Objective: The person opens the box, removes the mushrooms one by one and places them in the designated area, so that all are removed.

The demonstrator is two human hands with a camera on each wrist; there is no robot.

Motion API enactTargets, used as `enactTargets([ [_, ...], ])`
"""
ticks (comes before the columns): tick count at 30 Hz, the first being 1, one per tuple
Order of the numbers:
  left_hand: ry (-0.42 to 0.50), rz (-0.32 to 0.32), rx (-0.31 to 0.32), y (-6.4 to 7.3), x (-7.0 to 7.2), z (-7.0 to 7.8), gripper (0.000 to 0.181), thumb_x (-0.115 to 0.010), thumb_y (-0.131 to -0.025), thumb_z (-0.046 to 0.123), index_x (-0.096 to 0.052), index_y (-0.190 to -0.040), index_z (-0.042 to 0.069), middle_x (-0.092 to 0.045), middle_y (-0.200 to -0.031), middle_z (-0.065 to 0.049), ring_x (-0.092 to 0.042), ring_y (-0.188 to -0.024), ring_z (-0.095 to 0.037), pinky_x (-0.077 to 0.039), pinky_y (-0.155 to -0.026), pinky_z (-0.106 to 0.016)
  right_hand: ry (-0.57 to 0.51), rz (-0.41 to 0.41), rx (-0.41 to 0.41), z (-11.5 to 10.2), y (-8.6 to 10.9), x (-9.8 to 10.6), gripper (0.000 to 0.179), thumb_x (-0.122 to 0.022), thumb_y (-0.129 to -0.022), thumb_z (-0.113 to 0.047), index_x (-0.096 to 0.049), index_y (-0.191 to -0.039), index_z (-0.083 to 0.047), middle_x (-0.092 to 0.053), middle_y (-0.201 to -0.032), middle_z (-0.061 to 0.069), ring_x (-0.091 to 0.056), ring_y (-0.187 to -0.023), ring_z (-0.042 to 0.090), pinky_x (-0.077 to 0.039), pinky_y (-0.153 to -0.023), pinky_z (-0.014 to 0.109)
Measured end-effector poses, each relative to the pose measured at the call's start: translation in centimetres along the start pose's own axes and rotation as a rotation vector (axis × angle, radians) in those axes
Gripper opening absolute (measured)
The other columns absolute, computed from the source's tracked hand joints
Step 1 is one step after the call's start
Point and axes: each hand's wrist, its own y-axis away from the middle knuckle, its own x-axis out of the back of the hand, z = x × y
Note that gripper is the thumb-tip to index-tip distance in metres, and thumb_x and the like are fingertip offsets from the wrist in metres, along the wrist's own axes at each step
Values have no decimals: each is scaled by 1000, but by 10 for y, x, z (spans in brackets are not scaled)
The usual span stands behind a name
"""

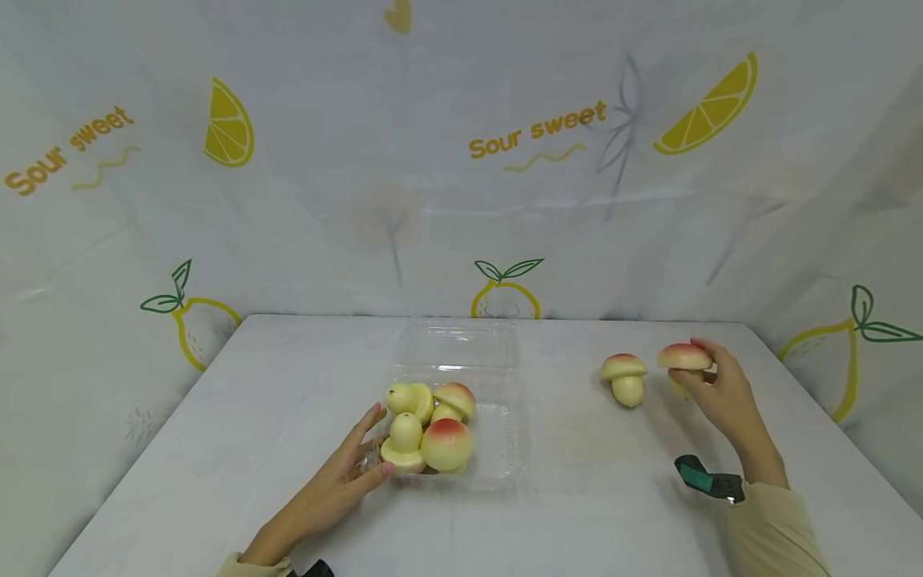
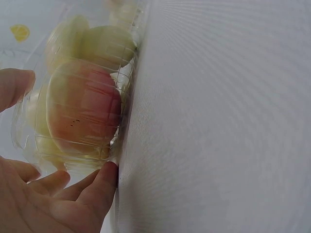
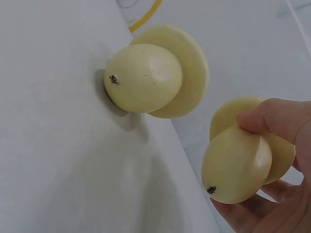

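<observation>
My right hand (image 1: 721, 393) holds a toy mushroom (image 1: 683, 357), pale yellow with a red-tinged cap. In the right wrist view, thumb and fingers grip this mushroom (image 3: 236, 165) around the cap, its rounded stem pointing outward. Just left of it, another such mushroom (image 1: 626, 378) stands cap up on the table. My left hand (image 1: 339, 478) holds the left end of a clear plastic clamshell box (image 1: 502, 449), thumb and fingers spread along its wall. Several mushrooms (image 1: 447, 445) fill the box's left half, lying at different angles; through the wall a red-tinged cap (image 2: 85, 107) shows.
The box's transparent lid (image 1: 457, 344) lies opened back, away from me. Everything rests on a white-covered table (image 1: 562, 513). Behind it hangs a pale cloth (image 1: 310, 200) printed with lemons. A dark strap with a green part (image 1: 703, 477) sits at my right wrist.
</observation>
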Motion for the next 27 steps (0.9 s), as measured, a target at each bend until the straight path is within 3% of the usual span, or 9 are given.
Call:
enactTargets([
  [6, 4, 0, 3, 0, 0, 0, 81, -59, -100, 24, -6, -161, 16, -12, -166, -16, -29, -143, -54, -48, -104, -54, 6, -57, -41, 4, 1, -1, 75, -58, -99, -28, -20, -154, 5, -28, -149, 40, -48, -121, 54, -44, -63, 10],
  [16, 8, -5, -3, 0, 0, -1, 81, -58, -100, 24, -6, -161, 16, -11, -166, -16, -28, -143, -54, -44, -106, -60, 30, -84, -72, 14, 1, -7, 75, -59, -100, -28, -21, -150, 12, -32, -145, 42, -45, -123, 61, -37, -65, 3],
  [23, 7, -9, 0, 0, 1, -1, 81, -58, -101, 25, -5, -161, 16, -11, -166, -16, -29, -144, -53, -45, -106, -59, 82, -97, -85, 18, 0, -11, 76, -56, -101, -36, -22, -151, 10, -31, -147, 41, -45, -124, 61, -38, -65, 6],
  [27, 4, -8, -4, -1, 1, -1, 81, -58, -101, 24, -5, -161, 15, -11, -166, -17, -29, -144, -53, -46, -106, -56, 95, -89, -89, 16, -1, -12, 77, -56, -101, -37, -21, -151, 10, -31, -147, 42, -45, -124, 61, -48, -72, 17],
])
